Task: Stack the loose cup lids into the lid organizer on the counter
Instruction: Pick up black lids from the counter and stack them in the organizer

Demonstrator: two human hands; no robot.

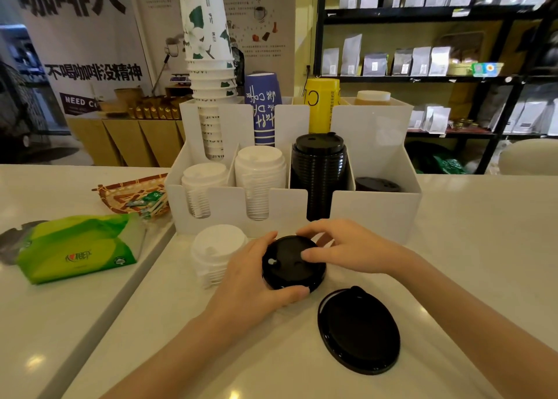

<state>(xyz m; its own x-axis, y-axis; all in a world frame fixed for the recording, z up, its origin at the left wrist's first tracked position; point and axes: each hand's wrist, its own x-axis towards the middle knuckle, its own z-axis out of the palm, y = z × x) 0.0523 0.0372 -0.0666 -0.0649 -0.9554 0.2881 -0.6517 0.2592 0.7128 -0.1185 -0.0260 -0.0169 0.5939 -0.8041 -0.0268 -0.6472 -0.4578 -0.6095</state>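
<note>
A short stack of black lids [290, 262] sits on the white counter in front of the white lid organizer [374, 214]. My left hand [247, 281] wraps its left and near side. Fingers of my right hand [344, 247] rest on its top and far rim. A loose black lid [359, 329] lies flat to the near right. A stack of white lids [214, 253] stands just left of my left hand. Inside the organizer are two white lid stacks [259, 172], a tall black lid stack [320, 166] and a low black lid [377, 184] in the right slot.
Paper cup stacks [211, 66] rise from the organizer's back slots. A green tissue pack [78, 247] and a woven basket of sachets [136, 193] lie at the left. A seam in the counter [120, 293] runs diagonally on the left. Black shelves with bags stand behind.
</note>
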